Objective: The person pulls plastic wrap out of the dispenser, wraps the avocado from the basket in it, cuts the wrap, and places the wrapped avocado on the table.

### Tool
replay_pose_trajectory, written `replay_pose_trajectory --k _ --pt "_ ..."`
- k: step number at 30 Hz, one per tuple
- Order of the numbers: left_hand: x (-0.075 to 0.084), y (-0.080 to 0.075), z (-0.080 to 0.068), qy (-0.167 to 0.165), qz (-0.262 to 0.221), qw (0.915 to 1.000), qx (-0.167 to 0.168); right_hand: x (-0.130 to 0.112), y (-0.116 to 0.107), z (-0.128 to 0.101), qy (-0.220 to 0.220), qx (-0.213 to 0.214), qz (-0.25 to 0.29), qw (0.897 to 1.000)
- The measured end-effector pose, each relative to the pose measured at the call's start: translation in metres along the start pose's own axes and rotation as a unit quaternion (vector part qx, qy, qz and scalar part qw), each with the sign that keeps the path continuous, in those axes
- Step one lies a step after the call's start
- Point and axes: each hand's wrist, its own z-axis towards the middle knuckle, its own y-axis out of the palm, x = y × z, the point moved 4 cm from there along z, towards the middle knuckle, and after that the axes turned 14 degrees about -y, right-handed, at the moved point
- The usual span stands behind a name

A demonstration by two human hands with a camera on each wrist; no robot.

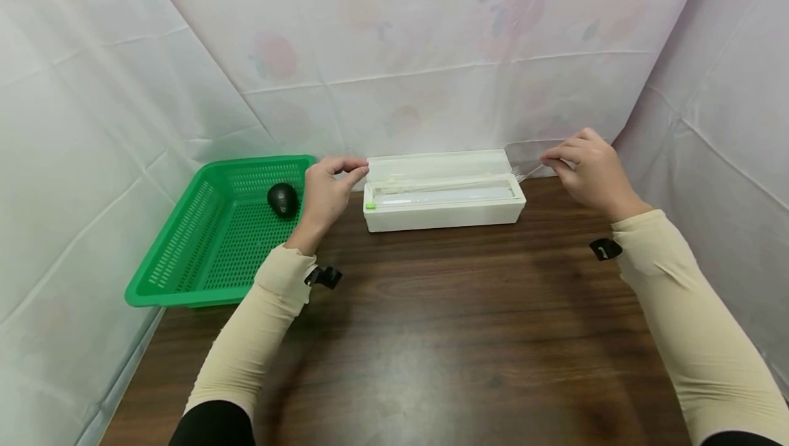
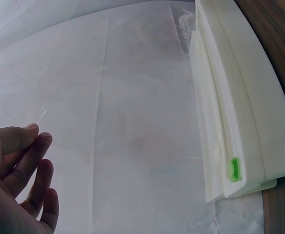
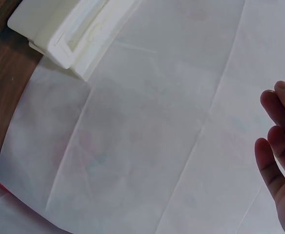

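A long white cling film dispenser box (image 1: 444,217) stands against the back curtain with its lid (image 1: 434,163) raised. A small green slider (image 2: 235,169) sits at its left end. Clear cling film (image 1: 531,170) comes out of the box, crinkled near the right end; most of the sheet is nearly invisible. My left hand (image 1: 328,191) is beside the box's left end, thumb and forefinger pinching a corner of the film. Off the right end, my right hand (image 1: 588,166) pinches the opposite side between thumb and fingertips. Both hands are raised about level with the lid.
A green plastic basket (image 1: 161,284) with slotted walls stands on the left, just beyond my left forearm. In it lies a glossy dark oval object (image 1: 283,200). White patterned curtains (image 1: 394,83) enclose the brown wooden table (image 1: 444,336) at the back and sides.
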Motion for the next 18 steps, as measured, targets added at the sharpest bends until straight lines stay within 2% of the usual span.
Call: replay_pose_trajectory --k 11,18 --pt "0.004 -0.005 -0.008 0.012 0.005 0.9999 -0.002 -0.007 -0.007 -0.004 -0.023 0.013 -0.001 1.000" --pt "0.006 -0.007 -0.015 0.035 0.004 0.9994 0.006 -0.013 -0.011 -0.009 -0.035 0.037 0.000 0.999"
